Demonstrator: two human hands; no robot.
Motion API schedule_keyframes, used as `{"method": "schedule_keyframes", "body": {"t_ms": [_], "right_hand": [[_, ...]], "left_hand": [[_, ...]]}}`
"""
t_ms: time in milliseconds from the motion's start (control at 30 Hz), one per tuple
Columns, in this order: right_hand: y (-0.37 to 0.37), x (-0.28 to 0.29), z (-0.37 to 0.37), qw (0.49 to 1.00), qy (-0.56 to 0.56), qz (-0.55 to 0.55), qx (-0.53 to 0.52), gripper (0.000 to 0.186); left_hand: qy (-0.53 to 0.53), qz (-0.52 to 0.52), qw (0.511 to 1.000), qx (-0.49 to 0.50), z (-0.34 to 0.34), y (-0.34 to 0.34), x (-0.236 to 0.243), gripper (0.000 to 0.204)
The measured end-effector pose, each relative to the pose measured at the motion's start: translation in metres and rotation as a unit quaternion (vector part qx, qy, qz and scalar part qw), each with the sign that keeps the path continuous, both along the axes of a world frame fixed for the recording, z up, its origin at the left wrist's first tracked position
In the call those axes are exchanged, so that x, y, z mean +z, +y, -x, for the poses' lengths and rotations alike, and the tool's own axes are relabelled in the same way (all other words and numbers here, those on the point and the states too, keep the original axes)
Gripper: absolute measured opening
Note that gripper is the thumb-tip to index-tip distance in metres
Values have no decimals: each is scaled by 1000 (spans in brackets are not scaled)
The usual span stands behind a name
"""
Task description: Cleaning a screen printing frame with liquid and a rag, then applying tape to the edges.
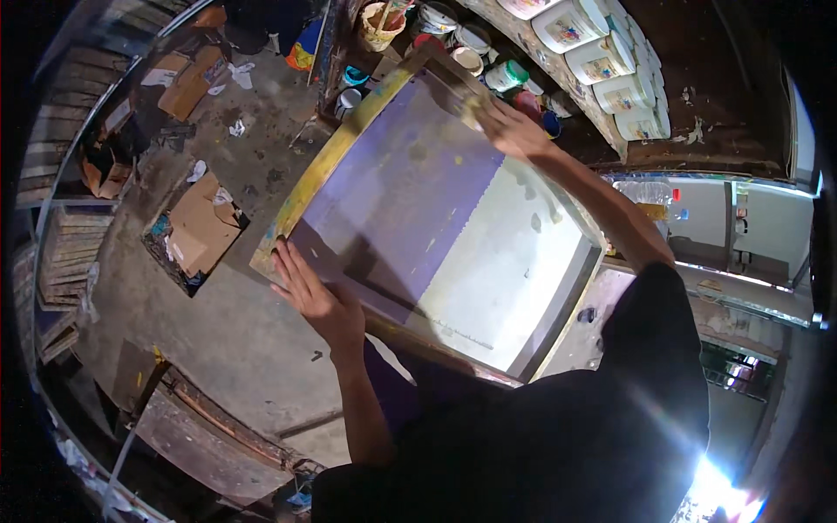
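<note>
A large rectangular frame (pixel 327 157) sits slantwise in front of the person, between the two hands, its near edge close against the body. Its rim is stained yellow along the left side, and a flat sheet fills it: one part purple (pixel 397 187), the other pale (pixel 497 261), with a ragged border between them and a few dark blotches on the pale part.

The hands are well apart. The left hand (pixel 318 301) lies on the frame's left corner, fingers nearly straight over the rim; the thumb is hidden, so I cannot tell how firmly it grips. The right hand (pixel 516 132) reaches to the far right side, its fingers closed on a small yellowish wad (pixel 472 113) — perhaps a sponge or cloth — at the inner edge of the rim.

Beyond the frame stand a stained bucket (pixel 381 28) and a jumble of paint containers, among them a pot with a green lid (pixel 506 76). White tubs (pixel 602 61) are stacked above them, at the upper right. Clear plastic bottles (pixel 643 193) stand beyond the right forearm. To the left, an opened cardboard box (pixel 202 222) lies on the stained floor (pixel 270 336).
</note>
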State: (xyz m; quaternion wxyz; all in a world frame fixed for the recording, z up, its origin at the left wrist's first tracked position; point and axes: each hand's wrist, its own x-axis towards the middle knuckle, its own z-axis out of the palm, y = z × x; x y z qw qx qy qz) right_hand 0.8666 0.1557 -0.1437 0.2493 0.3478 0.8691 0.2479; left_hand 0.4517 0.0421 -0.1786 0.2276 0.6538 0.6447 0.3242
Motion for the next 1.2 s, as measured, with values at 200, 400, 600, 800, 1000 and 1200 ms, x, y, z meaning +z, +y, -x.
{"method": "schedule_keyframes", "body": {"t_ms": [200,400,600,800,1000,1200], "right_hand": [[-5,1,-28,995,-13,55,86,44],[77,1,29,995,-74,64,33,43],[-8,8,-28,940,-298,-28,166,41],[68,32,37,936,-303,51,174,44],[76,1,19,965,189,162,-78,52],[-53,29,-48,959,-239,73,131,46]], "left_hand": [[-61,-15,998,4,2,1,5,83],[-83,6,996,17,0,1,4,82],[-96,-15,995,13,2,4,1,82],[-71,0,997,-1,8,3,2,82],[-89,17,996,3,4,5,2,82],[-74,3,997,-7,7,3,3,74]]}}
